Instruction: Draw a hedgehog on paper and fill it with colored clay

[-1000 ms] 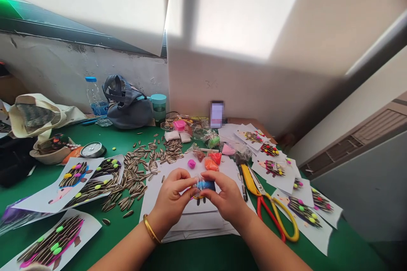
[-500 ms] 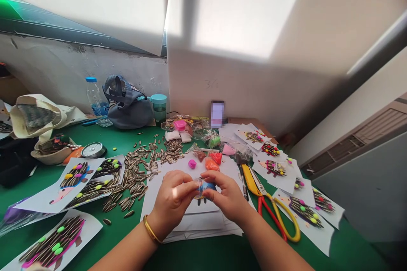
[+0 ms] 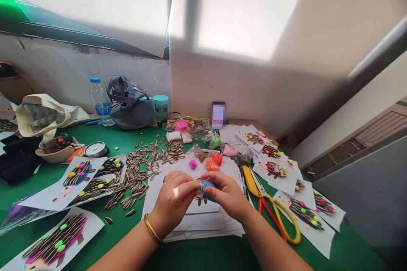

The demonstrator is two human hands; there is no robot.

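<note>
Between my two hands is a small clear plastic bag of blue modelling clay. My left hand pinches the bag's edge, and my right hand has its fingers curled round the clay side. Both hands are over a stack of white paper; part of a drawing shows below them, mostly covered. Just beyond lie a magenta clay ball and bags of orange-red clay. To the left spreads a heap of striped sunflower seeds.
Scissors with yellow and red handles and a yellow cutter lie on the right. Seed-covered hedgehog cards flank both sides. A phone, cup, grey-blue bag and bottle stand along the wall.
The view has shifted slightly, so things at the left sit a little further right. My right thumb has moved over the blue clay; both hands keep their hold.
</note>
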